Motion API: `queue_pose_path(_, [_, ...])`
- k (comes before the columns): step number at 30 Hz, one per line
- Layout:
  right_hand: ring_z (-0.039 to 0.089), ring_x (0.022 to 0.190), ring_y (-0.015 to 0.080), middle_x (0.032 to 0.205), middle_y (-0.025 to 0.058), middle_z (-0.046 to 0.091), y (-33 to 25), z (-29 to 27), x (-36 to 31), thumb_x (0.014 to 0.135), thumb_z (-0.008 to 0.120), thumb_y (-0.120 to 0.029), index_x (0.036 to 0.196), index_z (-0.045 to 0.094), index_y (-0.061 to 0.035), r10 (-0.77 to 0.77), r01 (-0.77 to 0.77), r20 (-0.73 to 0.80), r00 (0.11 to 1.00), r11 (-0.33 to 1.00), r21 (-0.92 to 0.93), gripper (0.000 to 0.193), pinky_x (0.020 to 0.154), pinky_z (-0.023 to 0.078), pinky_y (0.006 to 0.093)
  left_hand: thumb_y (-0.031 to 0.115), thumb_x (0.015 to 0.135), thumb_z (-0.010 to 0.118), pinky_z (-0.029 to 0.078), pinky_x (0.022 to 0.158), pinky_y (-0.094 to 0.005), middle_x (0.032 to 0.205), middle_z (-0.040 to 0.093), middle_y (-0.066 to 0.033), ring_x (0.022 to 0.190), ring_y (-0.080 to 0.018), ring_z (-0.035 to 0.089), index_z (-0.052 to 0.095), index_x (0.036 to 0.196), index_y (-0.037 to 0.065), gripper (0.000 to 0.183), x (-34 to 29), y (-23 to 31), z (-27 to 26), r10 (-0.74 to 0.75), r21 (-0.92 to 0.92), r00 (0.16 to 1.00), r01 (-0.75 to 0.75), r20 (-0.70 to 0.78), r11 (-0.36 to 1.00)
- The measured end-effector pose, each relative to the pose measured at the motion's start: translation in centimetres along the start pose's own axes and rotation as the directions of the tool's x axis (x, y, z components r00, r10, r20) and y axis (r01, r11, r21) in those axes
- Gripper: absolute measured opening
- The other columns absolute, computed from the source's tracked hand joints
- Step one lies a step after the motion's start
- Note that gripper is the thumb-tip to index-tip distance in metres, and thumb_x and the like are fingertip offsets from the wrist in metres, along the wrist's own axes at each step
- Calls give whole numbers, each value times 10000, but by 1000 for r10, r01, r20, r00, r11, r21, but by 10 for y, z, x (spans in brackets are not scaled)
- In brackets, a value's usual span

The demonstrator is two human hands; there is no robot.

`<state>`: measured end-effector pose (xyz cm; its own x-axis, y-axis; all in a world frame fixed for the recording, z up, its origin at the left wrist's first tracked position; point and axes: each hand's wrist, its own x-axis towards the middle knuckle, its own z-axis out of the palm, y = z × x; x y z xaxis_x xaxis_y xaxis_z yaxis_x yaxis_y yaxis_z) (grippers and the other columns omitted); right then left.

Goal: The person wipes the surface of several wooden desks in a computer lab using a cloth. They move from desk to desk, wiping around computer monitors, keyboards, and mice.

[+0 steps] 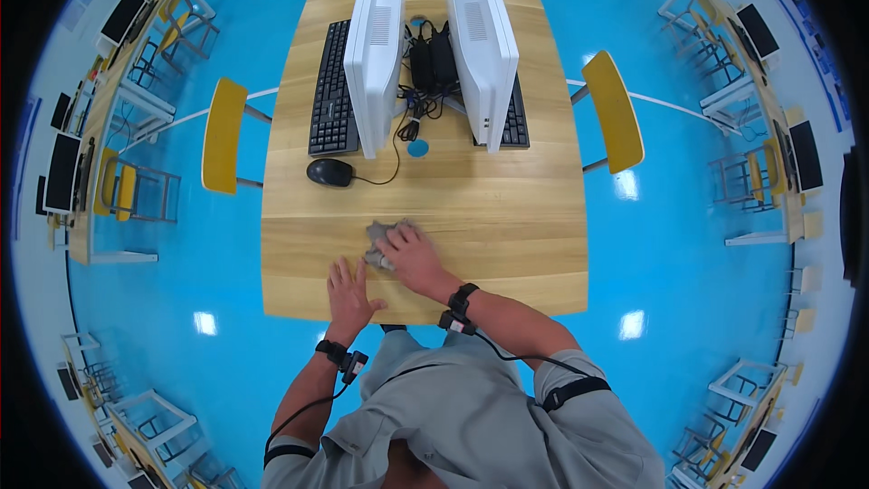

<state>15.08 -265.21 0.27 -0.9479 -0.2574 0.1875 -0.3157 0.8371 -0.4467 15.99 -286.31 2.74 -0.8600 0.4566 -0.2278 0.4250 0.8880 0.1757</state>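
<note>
Under my right hand (412,259) a crumpled grey cloth (378,234) lies on the wooden table (507,254), near its front edge. The fingers of that hand are bent over the cloth and press it against the tabletop. Just left of it, my left hand (351,297) rests flat on the table by the front edge, fingers spread and holding nothing. Its fingertips are close to the cloth's lower left side. Part of the cloth is hidden beneath my right palm and fingers.
Farther back stand two white monitors (373,63), back to back, with black adapters and tangled cables (421,109) between them. A black keyboard (333,91) and a black mouse (329,172) lie at left. Yellow chairs (224,136) flank the table on the blue floor.
</note>
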Motion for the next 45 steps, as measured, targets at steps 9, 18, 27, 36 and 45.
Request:
queue_pose_path(9, [479, 1329, 403, 1372, 173, 560, 105, -65, -59, 777, 717, -152, 1404, 539, -99, 327, -334, -81, 942, 935, -121, 653, 1115, 393, 511, 389, 622, 944, 344, 1133, -590, 1560, 275, -376, 1432, -552, 298, 378, 1553, 51, 1140, 0, 5, -7, -50, -43, 999, 51, 12, 998])
queue_pose_path(18, [470, 1289, 438, 1350, 192, 552, 139, -57, 5, 732, 711, -82, 1375, 561, -37, 427, -474, -306, 851, 875, -96, 661, 1116, 388, 510, 424, 649, 923, 298, 1147, -593, 1546, 292, -379, 1414, -560, 311, 366, 1552, 37, 1130, 2, 4, -9, -43, -43, 999, 44, 26, 998])
queue_pose_path(27, [496, 1291, 397, 1335, 150, 576, 132, -49, 58, 762, 699, -116, 1375, 564, -56, 326, -361, -247, 912, 926, -109, 631, 1079, 429, 496, 382, 659, 929, 282, 1164, -598, 1567, 274, -370, 1445, -560, 269, 369, 1562, 77, 1106, -1, 3, -6, -53, -82, 998, 56, 28, 995])
queue_pose_path(36, [515, 1281, 382, 1326, 147, 588, 180, -100, -27, 779, 719, -152, 1356, 569, -77, 431, -484, -277, 859, 859, -164, 601, 1038, 463, 494, 419, 657, 932, 296, 1162, -599, 1585, 259, -359, 1457, -548, 257, 361, 1572, 101, 1125, 1, -3, 6, -57, -42, 997, 60, 51, 997])
queue_pose_path(45, [506, 1281, 416, 1346, 164, 580, 241, -146, -116, 771, 700, -89, 1356, 566, -69, 591, -677, -396, 702, 728, -113, 600, 1070, 440, 514, 420, 646, 934, 308, 1158, -597, 1574, 271, -366, 1442, -558, 276, 349, 1579, 104, 1145, -2, -9, 13, -33, -15, 999, 33, 41, 999])
